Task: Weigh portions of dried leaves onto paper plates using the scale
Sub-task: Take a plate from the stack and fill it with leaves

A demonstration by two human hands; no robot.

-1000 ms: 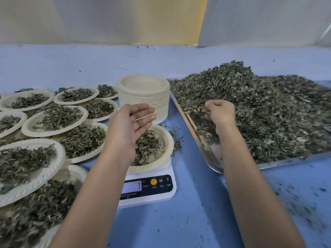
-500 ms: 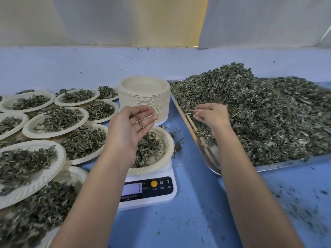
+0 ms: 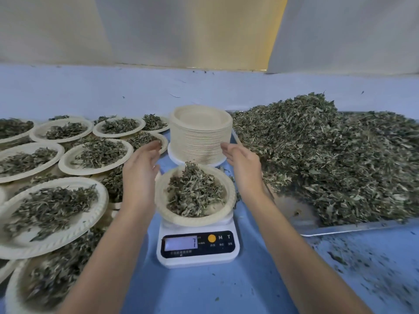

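Observation:
A white digital scale (image 3: 197, 247) stands in front of me, its display lit. On it rests a paper plate (image 3: 230, 201) heaped with dried leaves (image 3: 195, 192). My left hand (image 3: 140, 169) hovers at the plate's left rim, fingers straight, palm turned inward. My right hand (image 3: 243, 167) hovers at the right rim, also with straight fingers. Neither hand holds anything, and I cannot tell whether either touches the plate. A big pile of dried leaves (image 3: 328, 155) fills a metal tray (image 3: 353, 227) on the right.
A tall stack of unused paper plates (image 3: 200, 134) stands just behind the scale. Several filled plates (image 3: 52, 209) crowd and overlap on the left. Leaf crumbs are scattered on the blue table (image 3: 204, 291) at the right front. A pale wall rises behind.
My right hand left the leaf pile and came over to the plate's right side, now with straight fingers. My left hand dropped from above the plate to its left rim. The view shifted.

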